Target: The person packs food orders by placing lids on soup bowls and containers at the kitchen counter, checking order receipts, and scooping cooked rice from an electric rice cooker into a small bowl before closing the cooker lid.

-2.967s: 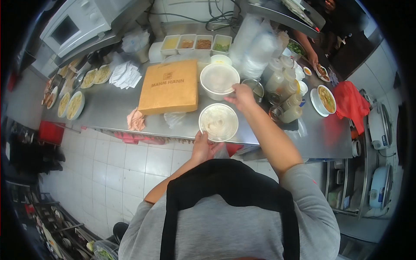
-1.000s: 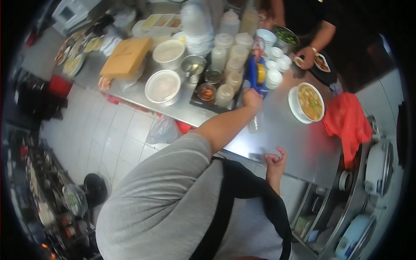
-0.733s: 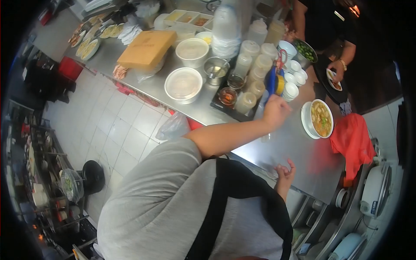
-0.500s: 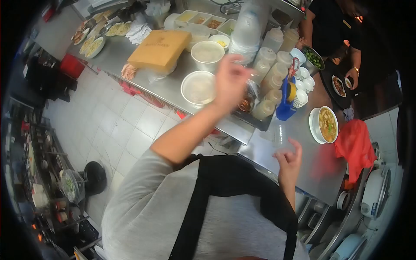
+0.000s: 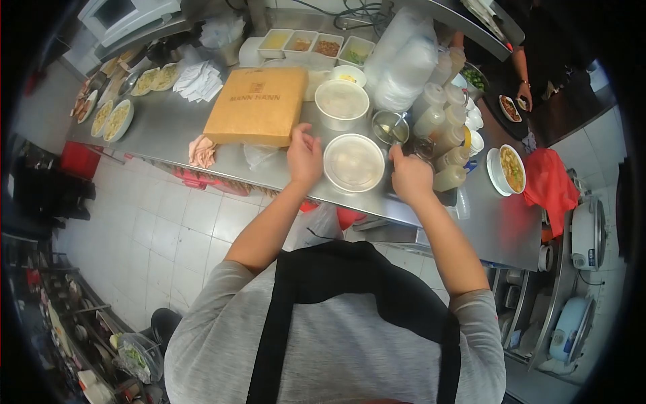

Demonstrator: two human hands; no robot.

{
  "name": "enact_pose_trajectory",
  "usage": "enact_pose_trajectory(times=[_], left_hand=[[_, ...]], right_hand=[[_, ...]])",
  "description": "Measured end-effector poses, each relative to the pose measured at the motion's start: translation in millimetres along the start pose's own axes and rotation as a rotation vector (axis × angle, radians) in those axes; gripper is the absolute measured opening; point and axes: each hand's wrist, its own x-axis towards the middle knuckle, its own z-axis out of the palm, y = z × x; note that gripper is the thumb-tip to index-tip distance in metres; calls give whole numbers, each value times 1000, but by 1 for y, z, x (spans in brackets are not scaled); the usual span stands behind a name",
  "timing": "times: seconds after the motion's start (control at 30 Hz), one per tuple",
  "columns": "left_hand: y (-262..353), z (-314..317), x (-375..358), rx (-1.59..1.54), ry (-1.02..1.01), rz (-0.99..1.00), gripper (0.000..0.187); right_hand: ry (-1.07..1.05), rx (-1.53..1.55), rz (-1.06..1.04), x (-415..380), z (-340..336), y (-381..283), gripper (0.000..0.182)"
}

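My left hand (image 5: 305, 159) is beside the lower right corner of a brown cardboard box (image 5: 259, 111), its fingers loosely bent and apart with nothing visible in them. My right hand (image 5: 412, 176) is closed just below a small metal bowl (image 5: 389, 129) that has a spoon in it; what the fingers grip, if anything, is hidden. Between my hands stands a round white takeaway tub (image 5: 354, 163) with a clear lid. A second lidded tub (image 5: 342, 104) stands behind it.
Several squeeze bottles (image 5: 452, 158) crowd the right, beside a tall stack of plastic-wrapped containers (image 5: 404, 74). A bowl of soup (image 5: 513, 170) stands far right near a red plastic bag (image 5: 552, 192). Ingredient trays (image 5: 328, 46) line the back. Beyond the counter a co-worker's hand (image 5: 524, 96) reaches in.
My view has turned right-to-left over the counter. My left hand has come down from above the tubs to beside the box; my right hand has moved from the right counter to the metal bowl.
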Motion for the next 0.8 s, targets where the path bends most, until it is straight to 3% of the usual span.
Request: enact_pose_trajectory(times=[0.1,0.23,0.33,0.47,0.53,0.57,0.63,0.7,0.77,0.8], left_hand=[[-14,0,-7,-1,-69,-55,33],[-50,7,-6,-280,-29,-189,34],[-67,-4,-5,-324,-86,-253,45],[-65,-24,0,243,-95,126,64],[-60,-36,-1,419,-133,273,70],[-56,-49,-1,435,-243,228,71],[-53,-91,0,330,-420,281,56],[-35,-150,16,249,-753,269,30],[-6,-200,54,-3,-574,496,14],[-4,-217,86,199,-381,631,9]], right_hand=[[-101,-102,61,7,13,-15,26],[-236,22,128,20,13,-38,28],[-189,170,202,26,15,-46,35],[-245,281,298,28,50,-61,45],[-127,489,360,22,84,-57,47],[-45,600,366,14,100,-55,48],[42,879,430,1,103,-54,47],[60,1161,536,-10,103,-55,41],[123,1282,567,-21,116,-57,35],[165,1281,549,-28,120,-61,33]])
